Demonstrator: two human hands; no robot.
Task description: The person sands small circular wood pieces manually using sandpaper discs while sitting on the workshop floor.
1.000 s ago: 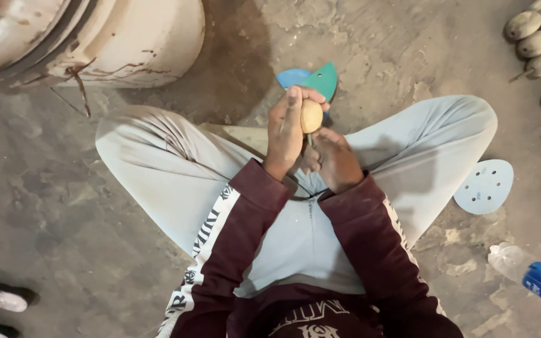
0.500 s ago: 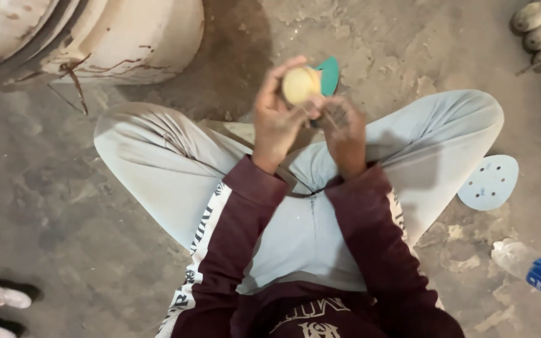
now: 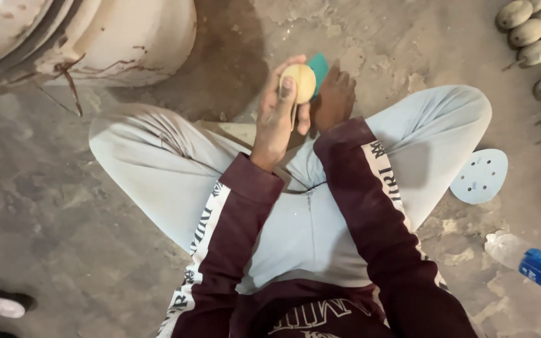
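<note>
Rough, stained concrete floor [image 3: 64, 206]; big pale drum [image 3: 120, 37] top left; dim, uneven light.

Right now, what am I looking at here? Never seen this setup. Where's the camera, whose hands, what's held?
There is no machine: a person sits cross-legged on a rough concrete floor, and the one camera is worn on their head, looking down over maroon sleeves and pale trousers. The left hand has its grip on a small round tan wooden piece, raised in front. The right hand reaches down beside it, by a teal sheet on the floor; whether it touches the sheet is unclear. On the floor to the right lie a pale blue perforated disc, a plastic bottle with a blue label and a row of similar tan wooden pieces. A large pale drum stands top left.
</note>
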